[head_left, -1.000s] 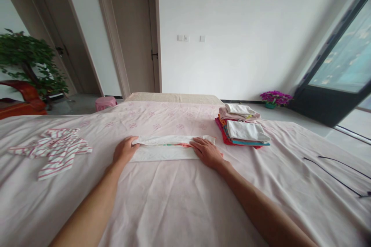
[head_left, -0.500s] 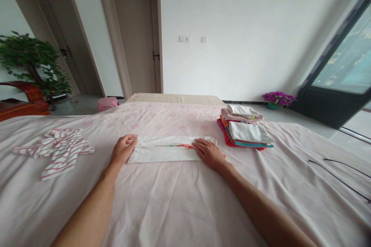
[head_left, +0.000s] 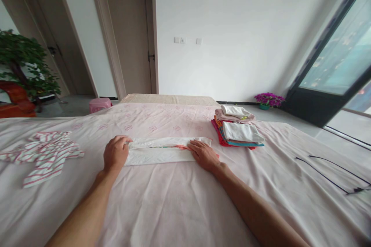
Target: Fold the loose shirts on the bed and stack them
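A white garment point(head_left: 162, 150), folded into a long narrow strip with a bit of colour showing in its fold, lies across the pink bedsheet point(head_left: 179, 200). My left hand point(head_left: 115, 153) curls around the strip's left end, fingers closed on the cloth. My right hand point(head_left: 203, 154) lies flat on the right end, fingers stretched out and pressing it down.
A stack of folded clothes point(head_left: 236, 131) sits just right of the strip. A red-and-white striped garment point(head_left: 43, 155) lies spread at the left. Black cables point(head_left: 330, 171) trail across the bed's right side. Beyond the bed are a pink stool point(head_left: 100, 104), doors and a potted plant point(head_left: 20, 65).
My left hand has curled from lying on the strip's left end to gripping it. The right hand stays pressed flat. The view has shifted slightly.
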`<state>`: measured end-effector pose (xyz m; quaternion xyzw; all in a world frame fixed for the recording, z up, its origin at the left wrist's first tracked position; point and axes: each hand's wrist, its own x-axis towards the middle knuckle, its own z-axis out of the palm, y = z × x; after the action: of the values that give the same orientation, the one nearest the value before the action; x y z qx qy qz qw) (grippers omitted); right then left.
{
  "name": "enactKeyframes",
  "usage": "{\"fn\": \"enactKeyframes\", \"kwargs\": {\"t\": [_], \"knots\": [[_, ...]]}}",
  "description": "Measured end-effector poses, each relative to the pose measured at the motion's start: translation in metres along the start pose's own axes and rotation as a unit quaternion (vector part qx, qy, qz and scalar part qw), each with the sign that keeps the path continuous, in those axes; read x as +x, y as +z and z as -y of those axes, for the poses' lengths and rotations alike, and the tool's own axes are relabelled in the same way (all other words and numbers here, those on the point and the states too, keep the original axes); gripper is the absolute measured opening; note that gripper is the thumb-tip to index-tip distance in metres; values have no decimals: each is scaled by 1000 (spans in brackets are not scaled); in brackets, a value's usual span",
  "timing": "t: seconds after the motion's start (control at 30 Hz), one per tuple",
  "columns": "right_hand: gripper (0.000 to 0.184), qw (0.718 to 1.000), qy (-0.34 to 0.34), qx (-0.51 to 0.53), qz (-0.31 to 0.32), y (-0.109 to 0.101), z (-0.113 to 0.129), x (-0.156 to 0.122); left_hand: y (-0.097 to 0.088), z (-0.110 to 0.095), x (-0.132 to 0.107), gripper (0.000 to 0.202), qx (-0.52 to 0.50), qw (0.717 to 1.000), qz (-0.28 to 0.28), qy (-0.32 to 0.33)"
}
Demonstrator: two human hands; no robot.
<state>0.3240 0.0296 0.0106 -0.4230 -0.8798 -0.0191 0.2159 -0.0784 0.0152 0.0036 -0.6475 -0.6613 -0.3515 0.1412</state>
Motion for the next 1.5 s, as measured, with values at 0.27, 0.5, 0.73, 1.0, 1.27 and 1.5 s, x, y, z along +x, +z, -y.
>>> {"fn": "enactKeyframes", "kwargs": {"t": [0.27, 0.5, 0.73, 1.0, 1.27, 1.5], "knots": [[29, 999, -38, 9, 10, -9, 6, -6, 34, -32, -16, 49, -36, 972, 181, 146], [32, 998, 42, -14, -51, -10, 3, -9, 35, -32, -20, 51, 22, 967, 220, 127], [58, 997, -50, 9, 66, -10, 3, -6, 30, -37, -18, 50, 25, 963, 240, 118], [50, 996, -45, 35, 68, -10, 5, -3, 23, -46, -16, 45, 28, 964, 234, 124], [43, 997, -45, 50, 32, -8, 5, -2, 27, -60, -17, 45, -104, 945, 221, 219], [47, 999, -16, 18, 30, -8, 14, 1, 25, -71, -16, 51, -140, 934, 247, 216]]}}
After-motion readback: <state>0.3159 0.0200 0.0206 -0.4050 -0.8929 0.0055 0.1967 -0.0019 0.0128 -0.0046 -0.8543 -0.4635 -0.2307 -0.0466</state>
